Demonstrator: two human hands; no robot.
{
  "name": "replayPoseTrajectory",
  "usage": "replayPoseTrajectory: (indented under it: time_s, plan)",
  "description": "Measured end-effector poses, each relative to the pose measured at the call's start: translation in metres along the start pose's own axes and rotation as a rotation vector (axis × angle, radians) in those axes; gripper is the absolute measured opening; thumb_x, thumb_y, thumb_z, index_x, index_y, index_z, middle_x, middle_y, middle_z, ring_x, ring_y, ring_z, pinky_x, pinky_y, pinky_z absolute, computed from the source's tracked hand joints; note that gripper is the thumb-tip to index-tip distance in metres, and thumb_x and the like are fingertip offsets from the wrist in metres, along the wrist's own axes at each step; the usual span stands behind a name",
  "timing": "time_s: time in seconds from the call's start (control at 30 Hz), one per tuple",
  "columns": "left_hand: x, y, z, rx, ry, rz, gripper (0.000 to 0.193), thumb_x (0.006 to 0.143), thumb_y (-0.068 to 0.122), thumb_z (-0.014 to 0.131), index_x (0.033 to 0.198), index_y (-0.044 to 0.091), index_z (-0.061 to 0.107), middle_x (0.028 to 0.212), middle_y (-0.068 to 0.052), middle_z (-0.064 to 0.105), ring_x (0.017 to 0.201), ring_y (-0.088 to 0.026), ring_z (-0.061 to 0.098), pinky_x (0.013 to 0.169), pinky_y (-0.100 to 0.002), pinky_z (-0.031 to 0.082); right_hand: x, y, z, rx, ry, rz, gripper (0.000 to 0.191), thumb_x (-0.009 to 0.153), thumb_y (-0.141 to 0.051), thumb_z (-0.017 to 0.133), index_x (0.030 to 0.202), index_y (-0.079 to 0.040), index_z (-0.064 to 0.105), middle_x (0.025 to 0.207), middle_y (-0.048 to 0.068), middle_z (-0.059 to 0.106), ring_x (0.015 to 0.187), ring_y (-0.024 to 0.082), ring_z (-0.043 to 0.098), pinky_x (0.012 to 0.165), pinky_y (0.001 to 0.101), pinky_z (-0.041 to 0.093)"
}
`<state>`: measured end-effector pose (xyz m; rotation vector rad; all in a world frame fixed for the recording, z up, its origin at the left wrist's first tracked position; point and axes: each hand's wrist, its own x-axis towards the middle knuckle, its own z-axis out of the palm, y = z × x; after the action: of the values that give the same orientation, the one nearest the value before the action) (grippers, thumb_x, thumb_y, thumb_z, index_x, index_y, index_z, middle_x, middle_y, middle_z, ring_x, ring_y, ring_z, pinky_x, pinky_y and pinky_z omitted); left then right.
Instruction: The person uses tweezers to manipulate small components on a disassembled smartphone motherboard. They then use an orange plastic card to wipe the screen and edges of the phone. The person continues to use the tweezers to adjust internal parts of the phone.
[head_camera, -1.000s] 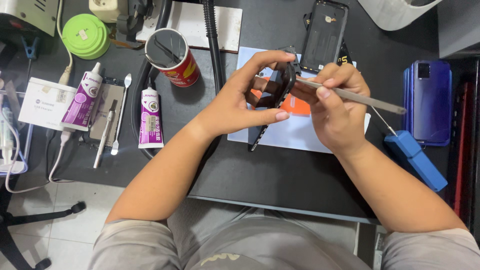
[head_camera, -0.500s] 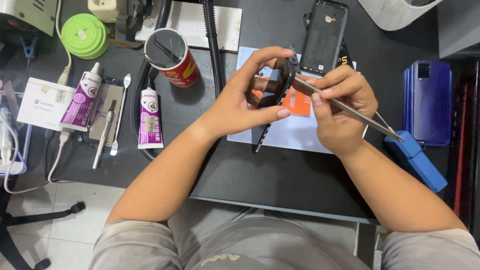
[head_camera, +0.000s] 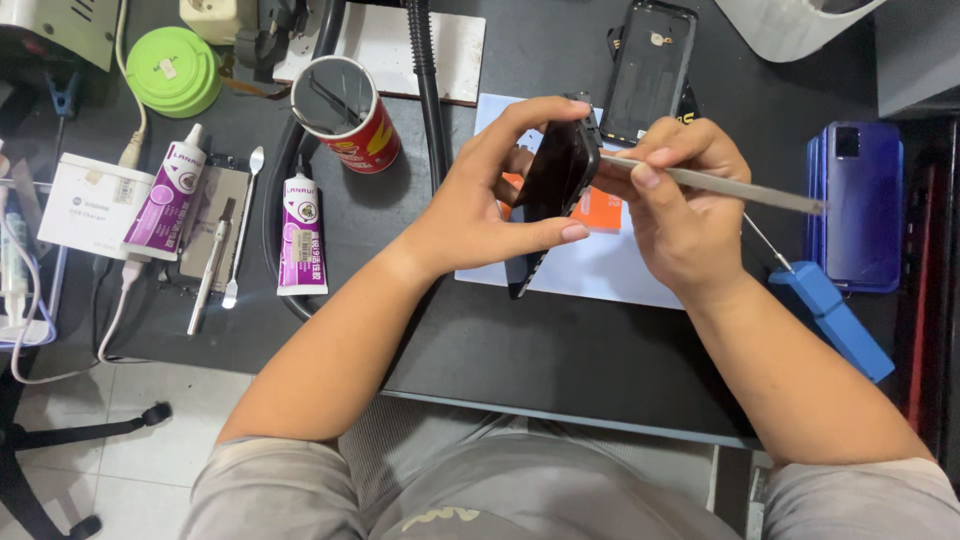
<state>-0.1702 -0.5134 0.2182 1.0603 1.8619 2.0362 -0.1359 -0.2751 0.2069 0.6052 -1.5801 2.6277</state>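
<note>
Left hand (head_camera: 480, 215) pinches black phone (head_camera: 556, 175) edge-up above the pale blue mat (head_camera: 600, 270), seam exposed. Right hand (head_camera: 680, 215) grips metal pry tool (head_camera: 730, 186), tip at the phone's edge, apparently for leverage.

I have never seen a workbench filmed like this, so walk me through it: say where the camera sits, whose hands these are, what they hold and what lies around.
The camera sits on the person's head and looks down at a dark bench. The left hand holds a black phone tilted on edge. The right hand holds a thin metal tool with its tip at the phone's edge. Under them lies a pale sheet. To the left lie two glue tubes, a red cup and a green round lid. To the right lies a blue phone.
</note>
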Motion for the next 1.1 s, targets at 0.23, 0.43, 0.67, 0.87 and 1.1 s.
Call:
replayPoseTrajectory:
  time_s: [0.23,0.43,0.67,0.87,1.1]
  plan:
    - [-0.002,0.011,0.002,0.169,0.117,0.054,0.102,0.082,0.028,0.096,0.159,0.011,0.033,0.136,-0.008,0.063,0.092,-0.012,0.073,0.074,-0.024,0.061,-0.002,0.011,-0.007,0.256,0.044,0.145,0.008,0.113,-0.007,0.063,0.116,-0.008,0.056,0.114,0.011,0.072,0.114,0.021,0.071,0.106,0.0387,0.057]
    - [-0.006,0.006,0.007,0.212,0.104,0.081,0.097,0.082,0.024,0.098,0.157,0.01,0.037,0.138,-0.01,0.063,0.093,-0.011,0.076,0.074,-0.024,0.063,-0.007,0.02,-0.005,0.327,0.131,0.16,0.013,0.112,-0.007,0.063,0.123,-0.009,0.057,0.114,0.009,0.073,0.111,0.02,0.072,0.101,0.0341,0.057]
    - [-0.009,-0.001,0.008,0.11,0.096,0.059,0.094,0.087,0.019,0.094,0.158,0.009,0.034,0.143,-0.01,0.063,0.107,-0.015,0.079,0.083,-0.025,0.068,-0.013,0.02,0.001,0.137,0.117,-0.006,0.011,0.114,-0.005,0.062,0.117,-0.009,0.052,0.111,0.01,0.072,0.117,0.022,0.072,0.106,0.0385,0.059]
    - [-0.01,-0.004,0.008,0.101,0.1,0.025,0.096,0.085,0.02,0.094,0.16,0.009,0.035,0.145,-0.012,0.061,0.109,-0.017,0.078,0.08,-0.027,0.068,-0.016,0.02,0.005,-0.05,0.093,-0.139,0.013,0.115,-0.004,0.062,0.117,-0.009,0.051,0.11,0.01,0.072,0.117,0.024,0.072,0.108,0.0414,0.061]
    - [-0.007,-0.003,0.009,0.102,0.073,0.044,0.096,0.086,0.022,0.095,0.158,0.01,0.034,0.143,-0.01,0.059,0.108,-0.015,0.076,0.081,-0.025,0.065,-0.008,0.022,-0.001,0.362,0.157,0.189,0.008,0.113,-0.011,0.063,0.117,-0.01,0.056,0.113,0.009,0.074,0.111,0.019,0.072,0.1,0.0335,0.056]
